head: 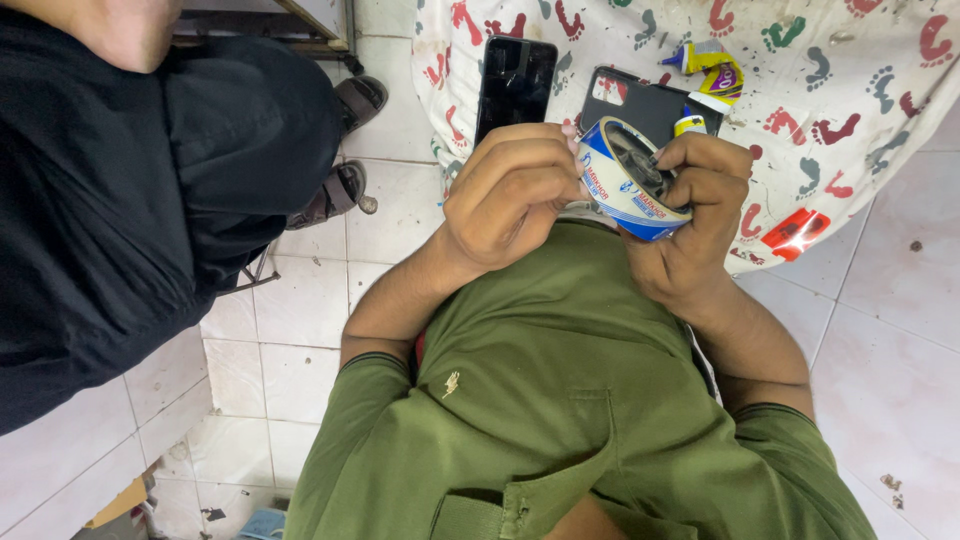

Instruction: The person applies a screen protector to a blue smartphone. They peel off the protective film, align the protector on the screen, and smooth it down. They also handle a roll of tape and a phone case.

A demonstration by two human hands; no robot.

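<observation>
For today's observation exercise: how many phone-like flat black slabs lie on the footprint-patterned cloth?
2. One glossy black phone lies at the cloth's left edge, above the left hand. A matte dark phone or case lies beside it, partly hidden behind the tape roll. Others may be hidden.

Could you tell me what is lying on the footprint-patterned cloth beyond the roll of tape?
On the cloth lie a black phone, a dark phone case and small glue tubes. The tape roll and right hand cover the case's near edge.

Bright even indoor light, soft shadows, glare on red packet [796, 229] & phone screen [515, 82], sharp focus, slight wide-angle edge distortion.
</observation>
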